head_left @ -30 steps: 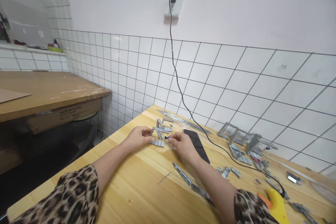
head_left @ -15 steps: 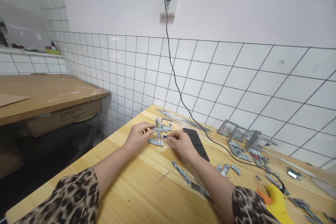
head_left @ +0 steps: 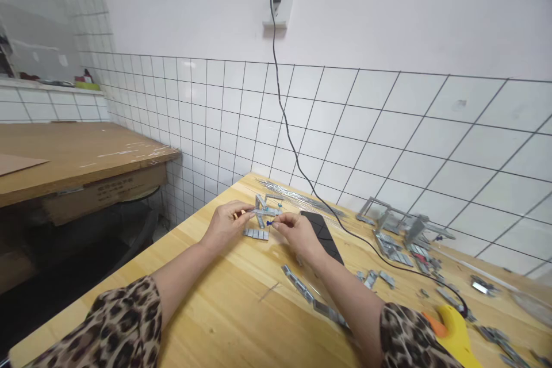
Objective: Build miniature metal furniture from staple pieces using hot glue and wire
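Meanwhile, the left hand [head_left: 225,224] pinches a small grey metal frame [head_left: 263,214] on the pale wooden bench [head_left: 224,305]; the right hand [head_left: 297,234] pinches a blue-headed pin [head_left: 269,222], now nearer the frame than a second ago.

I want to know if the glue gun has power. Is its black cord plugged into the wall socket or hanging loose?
Plugged in: the black cord runs up the tiled wall and its plug sits in the wall socket. Its other end reaches the yellow glue gun.
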{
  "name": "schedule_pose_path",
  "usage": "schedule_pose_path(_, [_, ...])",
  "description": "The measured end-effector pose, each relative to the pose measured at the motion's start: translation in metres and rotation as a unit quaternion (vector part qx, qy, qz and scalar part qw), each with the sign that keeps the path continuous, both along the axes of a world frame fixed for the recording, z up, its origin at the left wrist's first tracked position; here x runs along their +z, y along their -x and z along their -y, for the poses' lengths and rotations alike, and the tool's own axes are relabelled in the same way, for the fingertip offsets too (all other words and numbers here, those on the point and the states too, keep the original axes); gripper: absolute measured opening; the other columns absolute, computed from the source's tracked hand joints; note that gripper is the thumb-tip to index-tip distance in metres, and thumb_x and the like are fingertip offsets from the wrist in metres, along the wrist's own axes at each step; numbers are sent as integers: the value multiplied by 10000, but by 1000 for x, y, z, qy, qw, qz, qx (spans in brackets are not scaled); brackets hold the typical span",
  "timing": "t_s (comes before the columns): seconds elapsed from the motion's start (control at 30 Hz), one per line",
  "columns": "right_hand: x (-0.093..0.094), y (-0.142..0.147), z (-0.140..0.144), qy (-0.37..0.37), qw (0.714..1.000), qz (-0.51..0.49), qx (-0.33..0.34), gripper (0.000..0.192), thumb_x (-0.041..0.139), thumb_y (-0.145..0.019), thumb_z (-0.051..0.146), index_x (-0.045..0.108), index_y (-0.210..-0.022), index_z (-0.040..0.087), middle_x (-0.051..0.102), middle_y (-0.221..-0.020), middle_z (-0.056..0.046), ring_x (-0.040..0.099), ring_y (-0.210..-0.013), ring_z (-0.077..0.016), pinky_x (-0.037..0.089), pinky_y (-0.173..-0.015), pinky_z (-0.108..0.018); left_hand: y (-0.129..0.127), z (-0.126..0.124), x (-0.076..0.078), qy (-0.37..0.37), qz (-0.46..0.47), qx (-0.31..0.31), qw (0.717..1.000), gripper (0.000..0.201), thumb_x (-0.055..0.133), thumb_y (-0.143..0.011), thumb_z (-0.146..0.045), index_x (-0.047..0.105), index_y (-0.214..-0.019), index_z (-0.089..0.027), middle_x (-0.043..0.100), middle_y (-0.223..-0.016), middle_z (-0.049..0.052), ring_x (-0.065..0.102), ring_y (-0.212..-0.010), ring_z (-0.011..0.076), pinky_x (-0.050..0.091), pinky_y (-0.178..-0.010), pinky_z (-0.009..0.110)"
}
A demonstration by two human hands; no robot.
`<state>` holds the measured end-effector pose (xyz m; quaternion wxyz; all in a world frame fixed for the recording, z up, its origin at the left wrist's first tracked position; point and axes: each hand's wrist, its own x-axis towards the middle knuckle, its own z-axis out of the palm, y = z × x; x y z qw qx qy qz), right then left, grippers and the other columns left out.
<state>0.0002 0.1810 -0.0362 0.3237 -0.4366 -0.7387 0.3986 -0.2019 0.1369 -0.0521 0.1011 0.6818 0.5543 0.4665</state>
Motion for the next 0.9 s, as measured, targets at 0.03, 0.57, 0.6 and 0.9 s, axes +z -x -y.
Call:
schedule_pose_path(0.03, [0,0,0,-1,1000,-1,-1,296,600,-916,320,590,-1172,170,618,-1181,-65,636,-970,-226,541,-803,-419,0,0,0,0,-1,0,1000,218,566,-938,-304,610,-1097,-161,637,-1094,72,639,-898,192,551,-778,381])
schedule_pose_path(0.57, [-2,2,-4,30,999,-9,-12,304,598,-918,317,582,-1185,173,612,-1193,-70,633,-979,-225,539,-809,-424,1,0,-6,-16,17,-16,1000,244,568,-937,-300,593,-1135,-160,631,-1106,76,641,-896,195,557,-766,380])
schedule_pose_path(0.6, [-2,2,-4,32,999,-10,-13,304,598,-918,317,582,-1185,172,612,-1194,-70,633,-980,-226,538,-809,-425,1,0,-5,-15,18,-16,1000,246,570,-937,-300,592,-1138,-159,630,-1107,76,641,-898,196,557,-766,380])
schedule_pose_path(0.9, [-1,3,-2,41,999,-9,-32,301,598,-919,313,581,-1185,173,613,-1192,-73,634,-976,-221,539,-808,-423,-1,1,-4,1,29,-5,1000,250,572,-935,-298,589,-1143,-160,628,-1114,77,641,-903,197,557,-770,384])
